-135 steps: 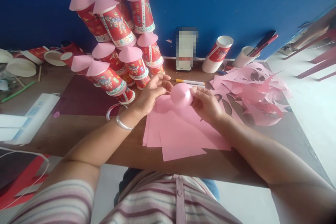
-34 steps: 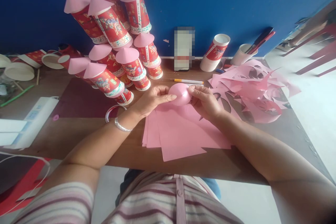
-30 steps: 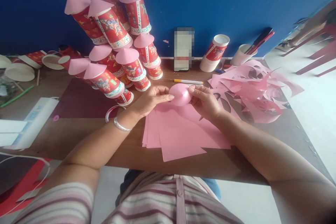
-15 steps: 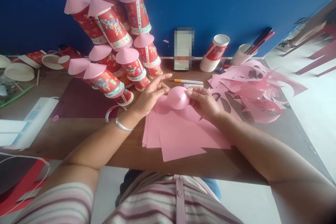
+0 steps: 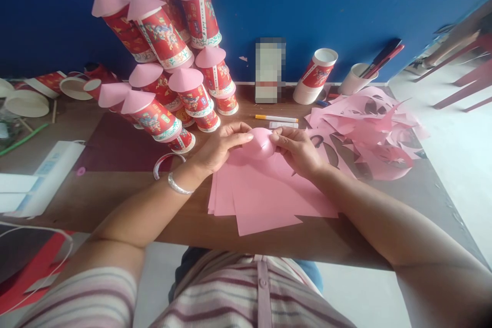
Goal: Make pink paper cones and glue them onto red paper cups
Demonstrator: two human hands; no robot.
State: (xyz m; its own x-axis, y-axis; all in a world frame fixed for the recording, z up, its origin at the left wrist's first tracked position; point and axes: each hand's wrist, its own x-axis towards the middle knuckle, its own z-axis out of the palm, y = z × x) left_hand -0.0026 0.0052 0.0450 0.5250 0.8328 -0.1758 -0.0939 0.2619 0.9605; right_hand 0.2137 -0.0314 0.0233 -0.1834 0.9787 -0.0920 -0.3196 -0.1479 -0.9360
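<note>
A small pink paper cone is held between both hands above a stack of pink paper sheets. My left hand pinches the cone's left edge between thumb and fingers. On the opposite edge, my right hand grips it with thumb and forefinger. Partly hidden behind my right hand lie dark-handled scissors. Just beyond the cone are a yellow-and-white marker and a small white strip-like item.
Several red paper-cup towers with pink cone tops stand at back left. A phone-like object leans on the blue wall. To its right are stacked cups, a pen cup and pink paper scraps. A white box lies at left.
My left hand's fingers have closed from a raised, extended forefinger onto the cone's left edge. The cone has shifted slightly left; my right hand keeps its grip.
</note>
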